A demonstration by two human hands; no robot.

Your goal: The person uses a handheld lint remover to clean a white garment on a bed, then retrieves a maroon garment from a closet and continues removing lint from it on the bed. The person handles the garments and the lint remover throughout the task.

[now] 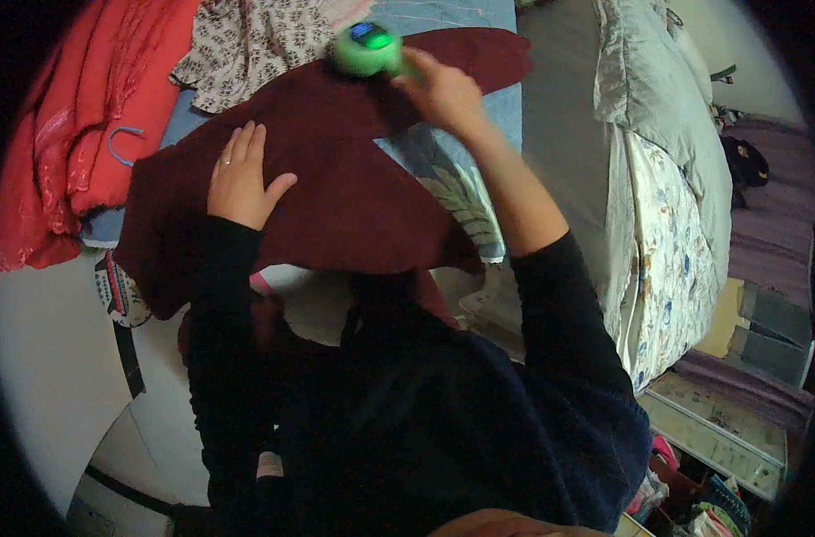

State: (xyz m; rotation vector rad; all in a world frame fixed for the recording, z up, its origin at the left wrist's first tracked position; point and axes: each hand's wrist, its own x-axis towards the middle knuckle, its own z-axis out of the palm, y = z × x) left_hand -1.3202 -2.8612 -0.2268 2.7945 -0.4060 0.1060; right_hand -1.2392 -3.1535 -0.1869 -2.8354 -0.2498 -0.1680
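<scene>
Spread out before me is a dark maroon garment (pixel 340 194), its lower edge hanging towards my lap. My left hand (pixel 243 178) lies flat on its left part, fingers apart and thumb out; a ring shows on one finger. In my right hand (pixel 446 94) is the handle of a light green electric fabric shaver (pixel 369 50) with a lit display on its head. The shaver rests at the garment's upper edge, near a patterned cloth. Its underside is hidden, and the right hand is slightly blurred.
Red fabric (pixel 122 87) with a blue hanger (pixel 115 144) lies at the left. A white cloth with dark print (pixel 256 47) is beyond the garment, over a blue cover (pixel 508 114). To the right stands a bed with a pale quilt (pixel 656 80) and floral bedding (pixel 669 255).
</scene>
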